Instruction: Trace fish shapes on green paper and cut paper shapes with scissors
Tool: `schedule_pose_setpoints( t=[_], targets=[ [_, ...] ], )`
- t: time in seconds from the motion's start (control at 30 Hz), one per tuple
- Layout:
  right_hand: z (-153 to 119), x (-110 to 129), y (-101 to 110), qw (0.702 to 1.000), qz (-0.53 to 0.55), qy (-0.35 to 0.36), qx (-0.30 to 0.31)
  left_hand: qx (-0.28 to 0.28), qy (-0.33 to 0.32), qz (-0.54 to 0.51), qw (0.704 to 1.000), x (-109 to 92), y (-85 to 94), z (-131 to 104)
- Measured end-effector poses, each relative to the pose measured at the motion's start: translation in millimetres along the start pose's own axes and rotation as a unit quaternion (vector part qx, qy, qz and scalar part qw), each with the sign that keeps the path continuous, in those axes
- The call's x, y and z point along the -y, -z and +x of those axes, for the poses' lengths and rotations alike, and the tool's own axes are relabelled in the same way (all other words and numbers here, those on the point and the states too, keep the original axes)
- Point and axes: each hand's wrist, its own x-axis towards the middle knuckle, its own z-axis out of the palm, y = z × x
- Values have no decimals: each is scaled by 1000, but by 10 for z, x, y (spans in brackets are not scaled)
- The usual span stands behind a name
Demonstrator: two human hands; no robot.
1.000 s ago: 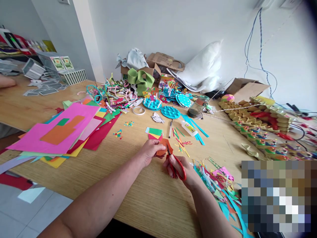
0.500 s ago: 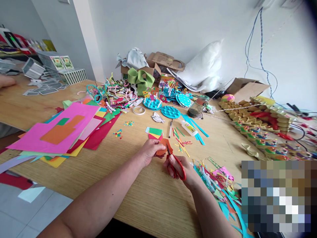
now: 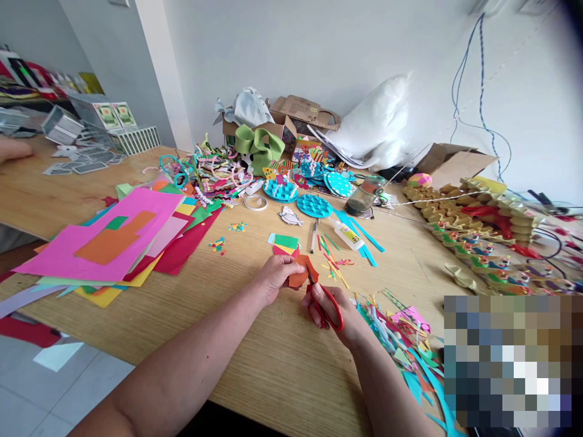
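Observation:
Between my thumb and fingers, my left hand (image 3: 277, 276) pinches a small piece of orange paper (image 3: 299, 278) above the table. My right hand (image 3: 334, 312) is wrapped round red-handled scissors (image 3: 336, 311), whose blades lie at the paper's right part, with a cut showing there. Just beyond my hands are green, yellow and red paper pieces (image 3: 286, 243) in a small overlapping stack. A pen (image 3: 314, 237) and a white glue bottle (image 3: 348, 234) lie a little farther off, near thin coloured paper strips (image 3: 334, 267).
Large coloured sheets (image 3: 104, 233) are piled on the left. Paper scraps (image 3: 410, 340) lie beside my right forearm. Blue discs (image 3: 314, 206), a paper fish (image 3: 290, 215) and a glass jar (image 3: 365, 197) stand farther back. Egg trays (image 3: 478, 230) fill the right side. Another person's hand (image 3: 13, 149) shows far left.
The scissors and my right hand have shifted very slightly to the right, and the handles look a little wider apart. My left hand keeps its hold on the orange paper.

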Motion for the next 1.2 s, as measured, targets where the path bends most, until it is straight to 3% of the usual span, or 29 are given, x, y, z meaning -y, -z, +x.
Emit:
schedule_pose_setpoints(
  t=[1.2],
  targets=[
    [5, 17, -5, 1000, -12, -1, -8, 7, 2, -3, 1000, 15, 5, -5]
  ],
)
